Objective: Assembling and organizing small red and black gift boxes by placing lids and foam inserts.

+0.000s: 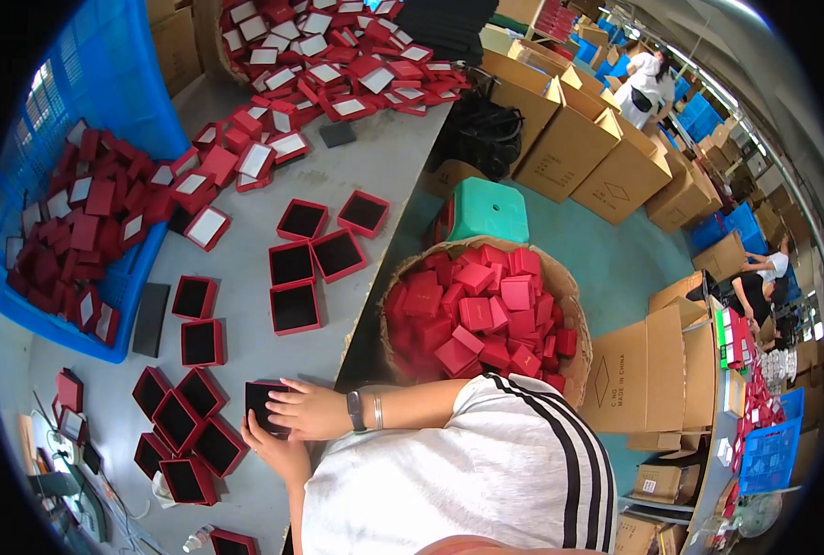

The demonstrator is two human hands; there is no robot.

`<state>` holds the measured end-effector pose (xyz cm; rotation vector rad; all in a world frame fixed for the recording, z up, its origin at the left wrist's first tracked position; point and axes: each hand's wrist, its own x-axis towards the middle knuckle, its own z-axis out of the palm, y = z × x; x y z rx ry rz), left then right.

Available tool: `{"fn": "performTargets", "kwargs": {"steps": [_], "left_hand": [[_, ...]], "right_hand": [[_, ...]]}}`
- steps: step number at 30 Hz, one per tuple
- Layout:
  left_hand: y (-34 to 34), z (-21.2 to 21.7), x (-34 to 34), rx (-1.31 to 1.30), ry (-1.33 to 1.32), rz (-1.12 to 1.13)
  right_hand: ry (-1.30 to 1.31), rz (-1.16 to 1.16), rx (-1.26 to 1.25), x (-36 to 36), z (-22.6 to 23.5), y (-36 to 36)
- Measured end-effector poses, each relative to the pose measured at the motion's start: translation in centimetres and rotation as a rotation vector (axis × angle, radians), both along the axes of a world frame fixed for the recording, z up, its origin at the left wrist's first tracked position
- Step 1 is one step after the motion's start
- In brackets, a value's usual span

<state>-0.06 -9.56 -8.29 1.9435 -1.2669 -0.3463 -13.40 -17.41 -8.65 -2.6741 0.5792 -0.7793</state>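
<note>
- We see the open red box (257,400), black inside, at the table's (241,347) edge between both hands.
- Right hand (315,412): fingers slightly spread, reaching over the black interior; we cannot tell how firmly they press.
- Left hand (278,451): fingers partly open against the box's lower side; we cannot make out the full grip.
- Just left, we note a cluster of open boxes (179,422).
- Beside the table, we note a round carton (582,340) of closed red boxes (476,314).
</note>
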Motion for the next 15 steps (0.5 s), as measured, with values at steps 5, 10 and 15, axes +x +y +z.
{"fn": "performTargets", "kwargs": {"steps": [5, 10, 15], "left_hand": [[-0.1, -0.4, -0.1, -0.047, -0.024, -0.008], [-0.1, -1.0, 0.1, -0.071, -0.065, 0.003], [-0.2, -0.8, 0.0, -0.06, -0.079, 0.017]], "right_hand": [[0.001, 0.182, 0.181, 0.5, -0.2, -0.7], [-0.024, 0.105, -0.047, 1.2, -0.6, -1.3], [0.058, 0.136, -0.084, 2.1, -0.6, -2.4]]}}
